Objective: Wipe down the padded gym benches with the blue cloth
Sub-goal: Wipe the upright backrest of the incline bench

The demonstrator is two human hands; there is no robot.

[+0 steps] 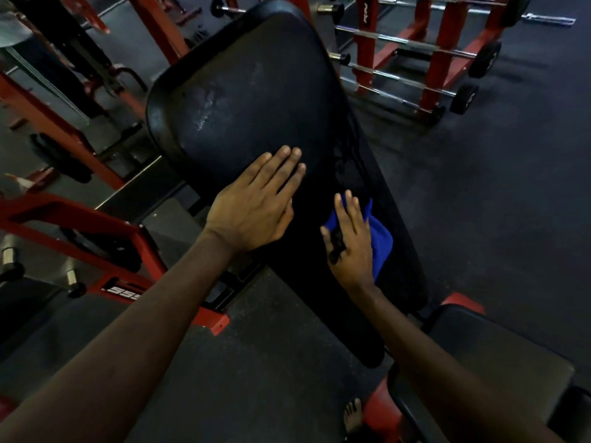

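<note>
We are leaning over the bench pad.
Our left hand is lying flat (holding nothing); our right hand is pressing the blue cloth, fingers straight.

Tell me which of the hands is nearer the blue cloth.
Right. The right hand lies flat on the blue cloth, pressing it to the bench pad; the left hand rests on the pad beside it, not touching.

Dim gym with dark rubber floor and red barbell rack.
</note>
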